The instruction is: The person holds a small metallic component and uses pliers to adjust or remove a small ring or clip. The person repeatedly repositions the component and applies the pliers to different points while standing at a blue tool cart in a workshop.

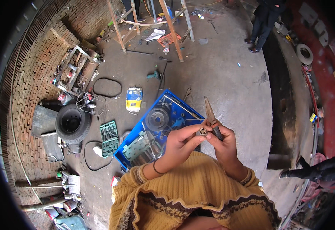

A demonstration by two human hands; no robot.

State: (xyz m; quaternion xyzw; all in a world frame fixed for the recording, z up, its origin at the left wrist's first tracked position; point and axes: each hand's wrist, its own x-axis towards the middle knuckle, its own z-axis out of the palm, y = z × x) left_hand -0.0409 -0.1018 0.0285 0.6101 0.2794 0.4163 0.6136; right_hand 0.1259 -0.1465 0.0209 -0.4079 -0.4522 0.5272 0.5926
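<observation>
My left hand [183, 141] is closed, pinching a small round metal part [202, 132] with a hollow, notched end between thumb and fingers. Closed around the dark handles of long-nosed pliers is my right hand [225, 145]. The pliers' rusty jaws [209, 109] point up and away from me, and the right thumb lies close to the metal part. Both hands meet in front of my chest, above the right side of a blue tray [140, 125]. In that tray lie a round metal disc [157, 119], a long metal bar and an open green case [138, 147].
Left of the tray are a green socket case [109, 135], a blue-and-yellow bag [134, 99], black belts and a wheel [73, 123]. A wooden ladder [171, 30] stands ahead. A person [262, 25] stands at the far right beside a long floor pit [280, 96].
</observation>
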